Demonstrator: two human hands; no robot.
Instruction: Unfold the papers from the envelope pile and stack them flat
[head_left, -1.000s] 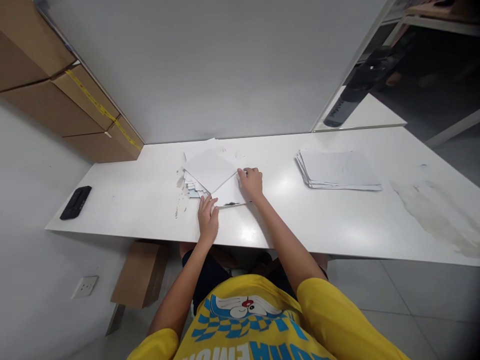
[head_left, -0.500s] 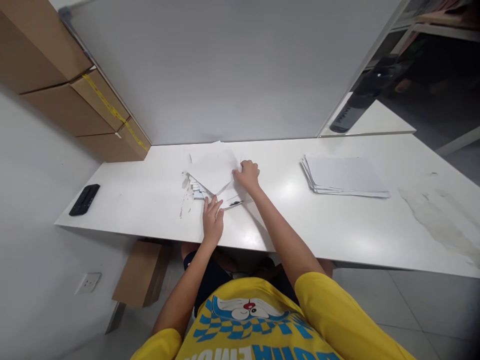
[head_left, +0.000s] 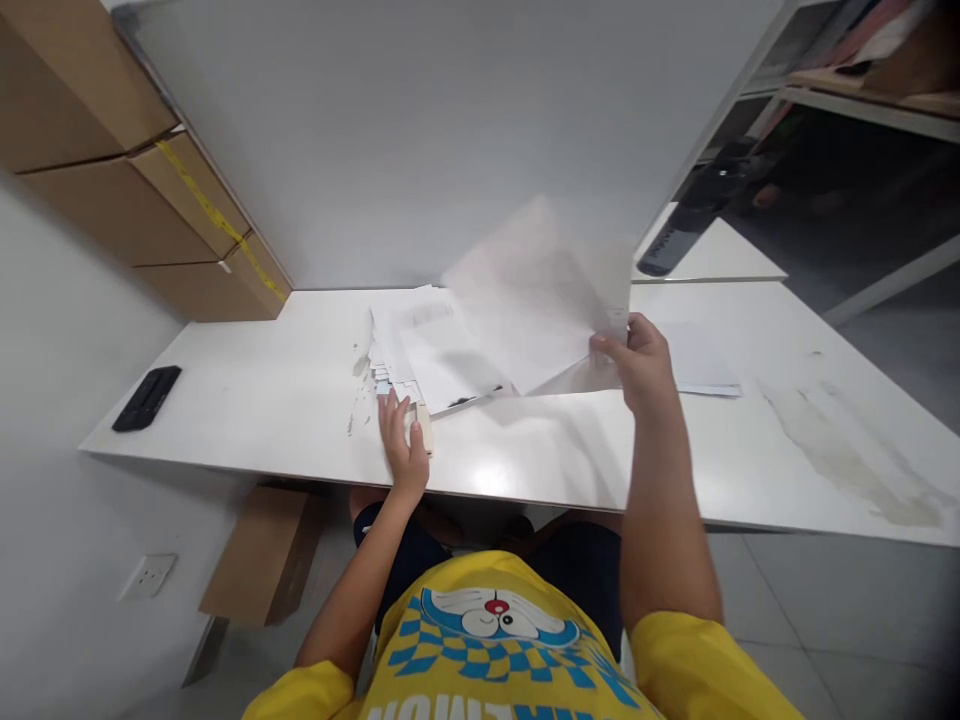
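Note:
My right hand (head_left: 637,360) is closed on the corner of a white sheet of paper (head_left: 536,295), lifted above the white table (head_left: 562,460) and blurred by motion. My left hand (head_left: 401,435) rests on the table at the near edge of a fanned pile of papers (head_left: 427,350), fingers stretched out over a small pale object (head_left: 422,428) that I cannot name. A second, neat stack of paper (head_left: 701,375) lies to the right, mostly hidden behind the lifted sheet and my right hand.
A black remote-like device (head_left: 145,397) lies at the table's left end. Cardboard boxes (head_left: 135,170) stack against the left wall, another box (head_left: 259,555) sits under the table. A white wall panel (head_left: 420,130) stands behind. The table's right part carries a stain (head_left: 847,450).
My right hand has taken a sheet from the fanned pile, lifted it and carried it to the right. My left hand slid slightly toward the table's near edge.

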